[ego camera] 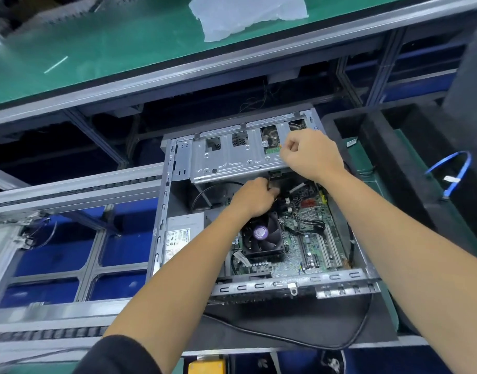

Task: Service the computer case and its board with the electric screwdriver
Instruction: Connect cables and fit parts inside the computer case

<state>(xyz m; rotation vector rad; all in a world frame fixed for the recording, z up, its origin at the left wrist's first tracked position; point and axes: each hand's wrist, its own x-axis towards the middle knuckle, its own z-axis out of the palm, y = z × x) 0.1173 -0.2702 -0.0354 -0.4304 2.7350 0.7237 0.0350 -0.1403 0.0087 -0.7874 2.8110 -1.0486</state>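
Head view: open computer case (259, 211) lies on the dark worktop mat (259, 327), board (310, 238) exposed. Left hand (254, 197) grips a dark connector under the drive cage (232, 155). Right hand (310, 153) clenched at the cage's edge; whether it holds anything, cannot tell.

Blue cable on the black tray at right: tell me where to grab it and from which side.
Take the blue cable at the top of its arch, coming from above. The loop stands up off the black tray there, so fingers can likely close round it. Its lower end, with the white tag and connector, lies against the tray and looks harder to get under.
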